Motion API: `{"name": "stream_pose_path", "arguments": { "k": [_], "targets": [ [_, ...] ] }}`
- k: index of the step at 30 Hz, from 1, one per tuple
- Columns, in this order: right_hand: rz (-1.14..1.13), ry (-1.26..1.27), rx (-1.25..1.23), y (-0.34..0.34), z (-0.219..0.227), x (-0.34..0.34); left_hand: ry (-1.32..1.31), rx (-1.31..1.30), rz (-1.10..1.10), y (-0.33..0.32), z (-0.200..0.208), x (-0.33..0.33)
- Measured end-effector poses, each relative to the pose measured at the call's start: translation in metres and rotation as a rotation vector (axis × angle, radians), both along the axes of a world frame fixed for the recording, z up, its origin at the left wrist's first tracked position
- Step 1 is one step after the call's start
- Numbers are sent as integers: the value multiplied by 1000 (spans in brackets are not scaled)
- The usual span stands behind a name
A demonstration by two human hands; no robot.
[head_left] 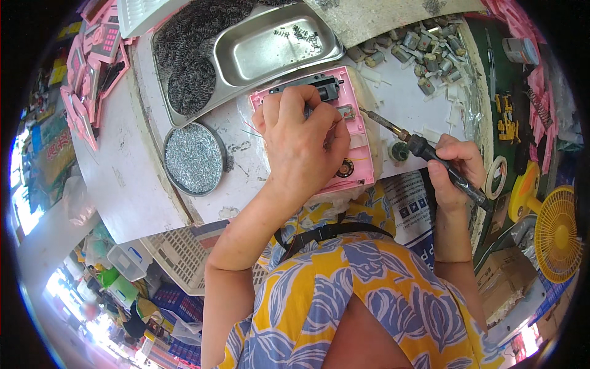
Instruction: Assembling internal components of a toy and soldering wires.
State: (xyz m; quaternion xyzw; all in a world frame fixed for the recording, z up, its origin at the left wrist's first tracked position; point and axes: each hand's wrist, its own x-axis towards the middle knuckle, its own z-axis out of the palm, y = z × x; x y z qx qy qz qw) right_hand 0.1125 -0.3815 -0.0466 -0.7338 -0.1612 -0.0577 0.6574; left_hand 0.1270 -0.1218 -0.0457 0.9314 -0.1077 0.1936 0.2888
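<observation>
On the table in front of me lies a pink plastic case (362, 147), its inside facing up. Across its far end sits a dark grey mechanism (324, 88), and a small round part (345, 168) with a coppery ring lies nearer me. My left hand (304, 135) rests over the case with bent fingers closed together; whatever they pinch is hidden beneath them. Thin wires (251, 131) stick out left of that hand. My right hand (456, 169) grips a soldering iron (424, 147) by its black handle, the tip pointing at the case's right edge.
Left of the case stand a round tin of small screws (193, 158) and a metal tray (279, 77) with heaped black springs (190, 80). Small motors (427, 58) lie at the far right. Pink cases (92, 67) pile up far left. A yellow fan (558, 226) is at right.
</observation>
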Motion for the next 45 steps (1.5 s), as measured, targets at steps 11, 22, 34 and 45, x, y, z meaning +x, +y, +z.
{"name": "stream_pose_path", "arguments": {
  "k": [11, 22, 34, 45],
  "targets": [
    [25, 2, 15, 3, -2, 5, 17, 60, 8, -2, 6, 1],
    [45, 7, 1, 8, -4, 6, -2, 66, 16, -4, 4, 3],
    [19, 12, 15, 6, -10, 3, 34, 69, 22, -4, 6, 1],
    [50, 3, -4, 11, -11, 0, 19, 76, 24, -5, 5, 1]
  ]
}}
